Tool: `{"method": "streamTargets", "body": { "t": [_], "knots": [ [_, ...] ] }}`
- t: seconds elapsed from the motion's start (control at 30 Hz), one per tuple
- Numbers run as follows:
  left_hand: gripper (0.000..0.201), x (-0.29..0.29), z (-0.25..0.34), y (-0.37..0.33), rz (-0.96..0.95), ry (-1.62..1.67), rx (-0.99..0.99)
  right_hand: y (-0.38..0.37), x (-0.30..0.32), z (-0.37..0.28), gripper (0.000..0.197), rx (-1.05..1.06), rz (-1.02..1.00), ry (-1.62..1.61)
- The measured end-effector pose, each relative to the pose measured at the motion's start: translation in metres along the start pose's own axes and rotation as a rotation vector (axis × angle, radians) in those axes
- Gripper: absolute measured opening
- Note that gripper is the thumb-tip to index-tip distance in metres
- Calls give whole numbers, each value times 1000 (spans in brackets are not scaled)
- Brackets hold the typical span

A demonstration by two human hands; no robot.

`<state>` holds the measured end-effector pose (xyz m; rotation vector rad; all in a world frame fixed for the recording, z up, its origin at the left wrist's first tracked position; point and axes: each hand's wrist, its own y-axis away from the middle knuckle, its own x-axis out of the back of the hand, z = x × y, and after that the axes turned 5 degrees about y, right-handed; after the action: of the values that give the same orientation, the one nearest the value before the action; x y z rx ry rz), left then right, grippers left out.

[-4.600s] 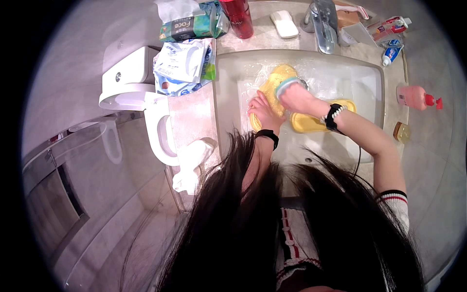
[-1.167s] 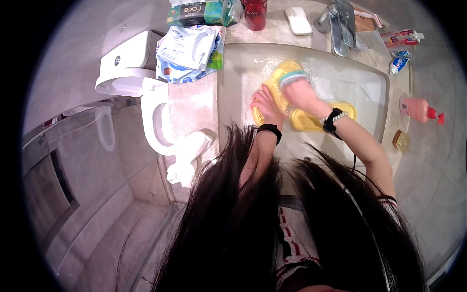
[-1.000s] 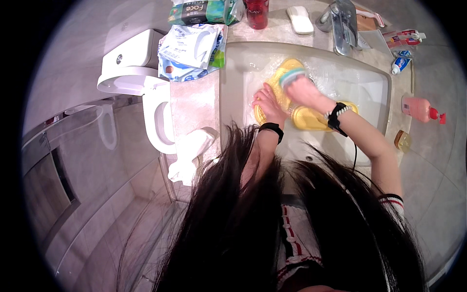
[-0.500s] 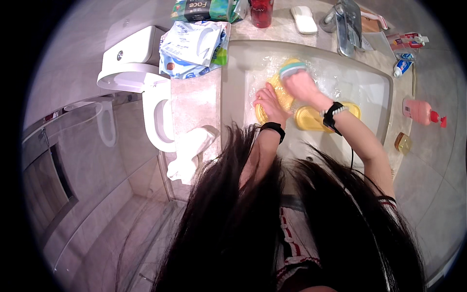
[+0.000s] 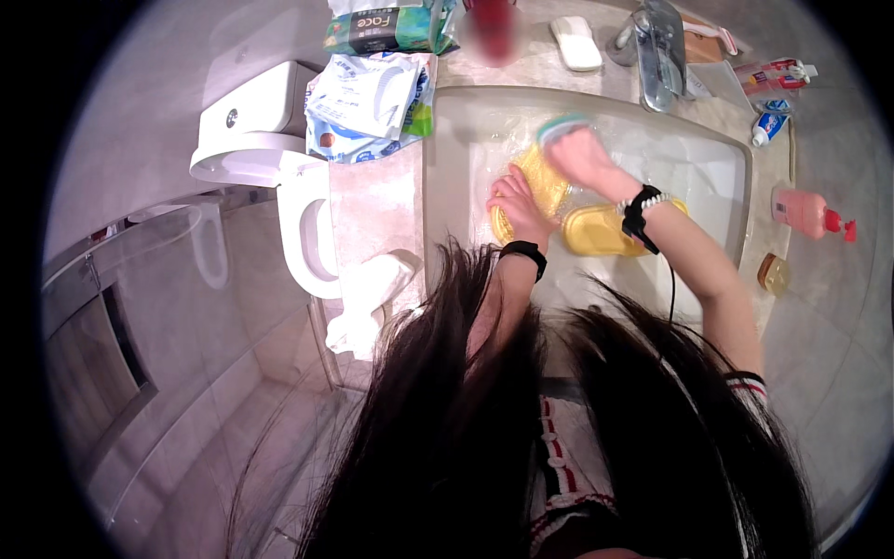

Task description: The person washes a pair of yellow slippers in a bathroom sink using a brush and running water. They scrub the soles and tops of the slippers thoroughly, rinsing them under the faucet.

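Observation:
Inside the white sink (image 5: 727, 177), a wet yellow slipper (image 5: 546, 179) lies at a slant with suds and water around it. My left hand (image 5: 521, 207) grips the slipper's near end, fingers curled over it. My right hand (image 5: 579, 156) is closed on a teal-and-white scrub brush (image 5: 561, 126), blurred by motion, at the slipper's far end. The brush's bristles are hidden, so I cannot tell whether they touch the sole. A second yellow slipper (image 5: 596, 233) rests to the right in the sink, partly covered by my right wrist.
Behind the sink are a metal faucet (image 5: 659, 70), a white bar-shaped thing (image 5: 577, 44) and a red cup (image 5: 492, 28). Packets (image 5: 368, 102) and a white cloth (image 5: 368, 298) lie on the left counter. A pink pump bottle (image 5: 801, 212) stands right, a toilet (image 5: 307, 233) left.
The brush in my right hand has shifted slightly up, toward the slipper's far tip. My left hand keeps its hold on the slipper. The whole view has dipped a little.

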<state>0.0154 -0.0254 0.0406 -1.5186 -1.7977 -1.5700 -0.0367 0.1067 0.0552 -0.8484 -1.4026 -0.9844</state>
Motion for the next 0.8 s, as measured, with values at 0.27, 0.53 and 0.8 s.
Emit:
{"method": "streamTargets", "body": {
  "t": [0.27,0.53,0.8],
  "knots": [
    [129,-2,0,0,11,-31,-5,22,-11,-8,10,216,-48,111],
    [127,-1,0,-2,-14,-8,-18,31,-9,-15,15,204,-96,114],
    [125,1,-7,-2,20,78,-52,28,-8,-12,20,-4,-198,-44]
  ]
}}
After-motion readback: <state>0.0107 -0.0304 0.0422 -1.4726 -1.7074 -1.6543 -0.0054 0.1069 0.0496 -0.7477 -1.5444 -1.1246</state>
